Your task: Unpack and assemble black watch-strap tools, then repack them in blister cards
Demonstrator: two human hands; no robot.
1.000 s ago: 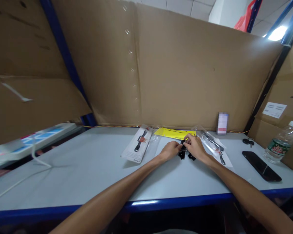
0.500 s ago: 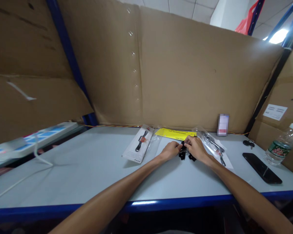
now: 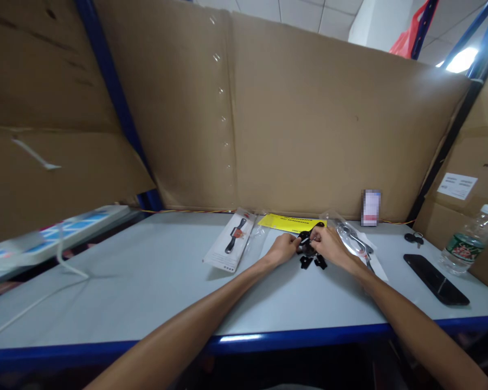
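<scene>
A black piece with several stubby arms (image 3: 306, 263) lies on the grey table in front of me, partly covered by my fingers. My left hand (image 3: 283, 248) grips its left side, thumb and fingers closed on the edge. Over the upper right of the piece, my right hand (image 3: 327, 242) is closed in a pinch; whatever sits between the fingertips is too small to make out. Just behind it lies a yellow printed sheet (image 3: 287, 222). A packaged black-handled tool with a red part (image 3: 232, 239) rests to the left of my hands.
Beside my right wrist is a clear pack with a tool (image 3: 353, 238). Farther right are keys (image 3: 413, 238), a black phone (image 3: 436, 279) and a water bottle (image 3: 466, 244). A power strip (image 3: 73, 230) trails a white cable at left. Cardboard (image 3: 293, 119) walls the back.
My right fingers have shifted slightly and curled tighter, uncovering more of the black piece, including an arm at its top right. My left hand stays at its left side.
</scene>
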